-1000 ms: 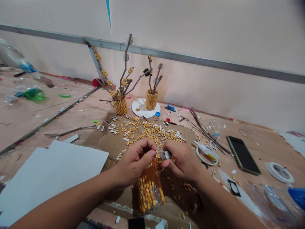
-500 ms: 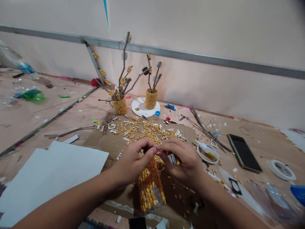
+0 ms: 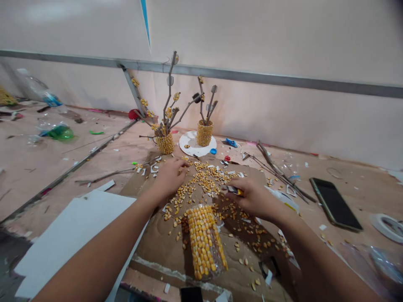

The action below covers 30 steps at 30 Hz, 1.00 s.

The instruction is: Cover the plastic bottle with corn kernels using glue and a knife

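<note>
My left hand (image 3: 171, 178) reaches over the far left of the loose corn kernels (image 3: 204, 180), its fingers apart and holding nothing I can see. At the right of the pile, my right hand (image 3: 252, 195) is closed around what looks like a utility knife (image 3: 233, 190), its metal end and yellow-black body showing. Between my forearms, a clear plastic cylinder covered in corn kernels (image 3: 203, 243) lies on the cardboard (image 3: 151, 243). Part of its side is bare plastic. Neither hand touches it.
Two kernel-covered pots (image 3: 165, 144) with twigs stand at the back, one on a white disc (image 3: 187, 147). White sheets (image 3: 72, 235) lie left. A phone (image 3: 336, 204), a tape roll (image 3: 388, 226), a glue bottle (image 3: 285, 199) and dry branches (image 3: 277, 170) lie right.
My hands, together above the cylinder before, have moved apart. The left went forward and left to the kernels; the right went slightly right, keeping the knife. The view has shifted.
</note>
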{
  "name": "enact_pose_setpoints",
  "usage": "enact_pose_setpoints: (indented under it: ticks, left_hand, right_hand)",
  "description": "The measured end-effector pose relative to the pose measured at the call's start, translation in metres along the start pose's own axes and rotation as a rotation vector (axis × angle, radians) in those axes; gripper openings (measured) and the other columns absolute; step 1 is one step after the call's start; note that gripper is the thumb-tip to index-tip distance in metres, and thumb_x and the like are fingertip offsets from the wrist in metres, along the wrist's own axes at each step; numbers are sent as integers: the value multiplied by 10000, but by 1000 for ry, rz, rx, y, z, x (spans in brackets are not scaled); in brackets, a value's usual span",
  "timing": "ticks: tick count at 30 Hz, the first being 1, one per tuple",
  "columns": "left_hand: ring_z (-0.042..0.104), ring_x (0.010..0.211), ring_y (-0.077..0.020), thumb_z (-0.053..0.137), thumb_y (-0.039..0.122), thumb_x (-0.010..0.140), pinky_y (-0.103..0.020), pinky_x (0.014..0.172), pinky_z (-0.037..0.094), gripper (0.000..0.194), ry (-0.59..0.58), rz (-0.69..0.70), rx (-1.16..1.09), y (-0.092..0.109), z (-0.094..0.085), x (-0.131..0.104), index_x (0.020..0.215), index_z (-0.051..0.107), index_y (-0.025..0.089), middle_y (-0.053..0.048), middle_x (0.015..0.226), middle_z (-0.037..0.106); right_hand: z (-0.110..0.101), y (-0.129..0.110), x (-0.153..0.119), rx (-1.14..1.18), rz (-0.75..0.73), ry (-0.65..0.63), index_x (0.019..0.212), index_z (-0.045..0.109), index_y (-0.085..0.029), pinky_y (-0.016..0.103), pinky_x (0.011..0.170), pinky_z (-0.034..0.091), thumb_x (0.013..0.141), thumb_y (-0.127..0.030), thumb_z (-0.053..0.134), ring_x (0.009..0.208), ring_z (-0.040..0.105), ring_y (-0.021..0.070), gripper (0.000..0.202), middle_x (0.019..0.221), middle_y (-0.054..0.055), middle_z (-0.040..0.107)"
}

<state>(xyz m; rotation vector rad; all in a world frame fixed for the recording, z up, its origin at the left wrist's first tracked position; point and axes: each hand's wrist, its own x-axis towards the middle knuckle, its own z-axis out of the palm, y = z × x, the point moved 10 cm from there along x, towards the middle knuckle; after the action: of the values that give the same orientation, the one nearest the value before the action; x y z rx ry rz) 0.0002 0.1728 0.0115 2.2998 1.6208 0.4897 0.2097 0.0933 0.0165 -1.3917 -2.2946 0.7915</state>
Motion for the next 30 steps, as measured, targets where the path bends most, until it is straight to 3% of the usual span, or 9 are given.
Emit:
enact_pose_setpoints:
  ticks: [5, 16, 25, 30]
  left_hand:
    - [584, 1279, -363, 552, 265, 1022, -578, 1092, 368, 340, -95, 122, 124, 27, 29, -2, 1274, 782, 256, -152, 1324, 687]
    - [489, 1325, -380, 508, 226, 1040, -591, 1089, 345, 423, -109, 235, 280, 45, 36, -6, 1356, 765, 341, -171, 1435, 595]
    - [538, 1278, -359, 582, 240, 1004, -551, 1046, 354, 296, -118, 172, 302, 22, 18, -14, 1120, 853, 268, -140, 1276, 695]
    - [563, 1237, -342, 609, 242, 976, -533, 1034, 356, 257, -111, 119, 275, 8, 20, -9, 1066, 849, 264, -118, 1196, 720]
  right_hand:
    - [0, 5, 1, -39, 15, 14, 834, 687, -199, 304, 712, 397, 1003, -255, 627, 734, 580, 180, 188, 809, 41, 697]
    - [-11, -3, -4, -94, -33, 87, 850, 668, -201, 285, 668, 350, 997, -249, 626, 676, 518, 151, 160, 746, 8, 651]
    - [-18, 0, -8, -94, -63, 116, 863, 668, -204, 279, 652, 364, 1002, -273, 621, 683, 548, 155, 161, 761, 19, 674]
    - [-22, -3, -9, -91, -101, 152, 881, 686, -203, 276, 645, 373, 1001, -291, 624, 669, 559, 153, 161, 751, 20, 673]
